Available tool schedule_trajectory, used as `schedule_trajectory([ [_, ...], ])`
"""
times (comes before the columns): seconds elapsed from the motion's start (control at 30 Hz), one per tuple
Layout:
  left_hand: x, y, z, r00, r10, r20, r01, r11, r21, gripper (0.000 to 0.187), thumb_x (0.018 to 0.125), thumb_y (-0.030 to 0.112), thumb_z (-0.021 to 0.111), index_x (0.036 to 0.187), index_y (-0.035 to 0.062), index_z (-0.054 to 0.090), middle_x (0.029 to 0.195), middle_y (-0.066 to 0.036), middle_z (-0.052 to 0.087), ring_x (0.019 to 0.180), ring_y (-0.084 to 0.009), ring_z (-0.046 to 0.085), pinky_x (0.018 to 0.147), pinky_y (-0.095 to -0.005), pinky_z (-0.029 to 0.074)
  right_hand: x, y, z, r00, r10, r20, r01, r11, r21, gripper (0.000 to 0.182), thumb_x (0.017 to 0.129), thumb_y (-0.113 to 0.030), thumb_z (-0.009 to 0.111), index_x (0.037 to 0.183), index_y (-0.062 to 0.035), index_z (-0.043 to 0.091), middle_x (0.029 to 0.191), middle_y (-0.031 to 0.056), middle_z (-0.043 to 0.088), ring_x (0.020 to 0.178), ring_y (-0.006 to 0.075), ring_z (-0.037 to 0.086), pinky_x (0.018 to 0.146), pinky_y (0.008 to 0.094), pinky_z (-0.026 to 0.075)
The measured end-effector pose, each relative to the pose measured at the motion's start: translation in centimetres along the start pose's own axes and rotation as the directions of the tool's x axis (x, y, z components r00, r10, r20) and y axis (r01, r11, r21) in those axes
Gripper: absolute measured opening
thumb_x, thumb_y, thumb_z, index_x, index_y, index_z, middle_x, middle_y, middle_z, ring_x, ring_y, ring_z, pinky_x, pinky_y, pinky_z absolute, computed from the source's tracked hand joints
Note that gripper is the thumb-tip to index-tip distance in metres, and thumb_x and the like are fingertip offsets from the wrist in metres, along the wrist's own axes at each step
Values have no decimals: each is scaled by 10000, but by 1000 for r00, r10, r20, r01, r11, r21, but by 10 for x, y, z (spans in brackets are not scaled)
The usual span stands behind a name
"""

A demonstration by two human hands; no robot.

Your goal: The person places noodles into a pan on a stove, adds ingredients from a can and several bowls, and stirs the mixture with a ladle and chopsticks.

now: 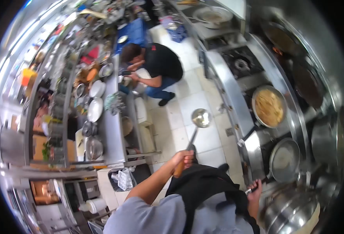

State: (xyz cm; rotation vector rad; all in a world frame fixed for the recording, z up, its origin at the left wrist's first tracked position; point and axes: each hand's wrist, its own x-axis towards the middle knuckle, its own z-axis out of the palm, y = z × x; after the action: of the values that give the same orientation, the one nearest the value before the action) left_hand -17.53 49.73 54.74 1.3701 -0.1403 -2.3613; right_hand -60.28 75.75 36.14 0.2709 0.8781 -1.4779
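My left hand [183, 159] is closed around the wooden handle of a metal ladle [201, 118], whose bowl hangs over the tiled floor in front of me. At the lower right, my right hand [254, 189] grips the dark handle of a pan [284, 160] on the stove. That pan looks greyish inside, and its contents are too blurred to tell. Just beyond it, a second pan [269, 107] holds something yellow-brown and flat, with its handle pointing toward the aisle.
A person [162, 64] crouches in the aisle ahead, beside a steel counter [112, 132] with plates and bowls on the left. A bin [131, 177] with a bag stands at lower left. Large metal bowls [292, 208] are at lower right, and a burner [241, 64] lies farther up the stove.
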Motion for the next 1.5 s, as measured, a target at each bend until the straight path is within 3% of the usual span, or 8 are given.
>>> schedule_trajectory([
  [0.07,-11,-16,9,992,33,-119,-24,997,74,356,937,206,539,636,214,350,528,84,305,467,-70,306,469,-251,302,4,4,4,967,-48,-249,18,992,-123,270,979,-296,589,743,-208,489,534,-89,313,410,44,266,383,225,266],
  [0.13,-9,-34,-9,971,12,-239,-3,999,36,336,934,194,540,650,217,362,534,86,284,464,-69,276,476,-256,301,-13,-3,44,932,-101,-347,38,982,-182,273,972,-234,603,732,-225,474,509,-113,324,390,16,290,365,214,263],
  [0.27,1,-52,-49,994,31,-109,-36,999,-40,179,935,166,539,772,182,464,549,96,346,437,-53,334,445,-241,304,-51,-9,66,883,-138,-449,76,985,-154,222,917,-172,672,819,-202,476,539,-94,361,401,27,337,360,225,284],
  [0.73,55,69,-77,997,-52,-60,58,994,96,378,928,265,536,605,224,343,530,77,331,481,-92,319,510,-262,306,-79,-59,248,904,-249,-348,22,839,-544,175,893,-140,674,882,-161,500,537,-77,364,364,42,343,305,229,297],
  [1.0,78,227,-122,978,56,199,-139,892,430,295,879,247,537,615,166,433,561,46,418,501,-76,413,493,-266,340,104,-60,391,993,-16,-114,-32,914,-405,55,998,-202,531,954,-175,550,543,-56,370,347,74,327,289,252,293],
  [1.03,84,245,-122,972,56,230,-153,890,429,266,877,229,539,640,155,444,565,46,422,502,-70,421,490,-253,344,120,-53,438,990,135,49,-105,913,-394,200,1014,-246,500,847,-143,533,523,-58,364,351,63,349,288,250,318],
  [1.13,88,268,-141,960,50,276,-164,898,408,218,841,180,565,649,128,475,562,38,447,476,-73,436,462,-251,370,150,-10,520,979,204,26,-187,937,-294,420,1024,-291,483,629,-177,397,474,-65,343,334,63,354,288,228,325],
  [1.5,114,434,-120,937,75,340,-219,888,406,135,885,151,584,947,63,503,583,21,459,454,-79,456,427,-235,371,388,17,843,874,347,341,-131,843,-521,344,1026,-174,490,690,-150,421,511,-79,368,366,23,331,322,197,280],
])
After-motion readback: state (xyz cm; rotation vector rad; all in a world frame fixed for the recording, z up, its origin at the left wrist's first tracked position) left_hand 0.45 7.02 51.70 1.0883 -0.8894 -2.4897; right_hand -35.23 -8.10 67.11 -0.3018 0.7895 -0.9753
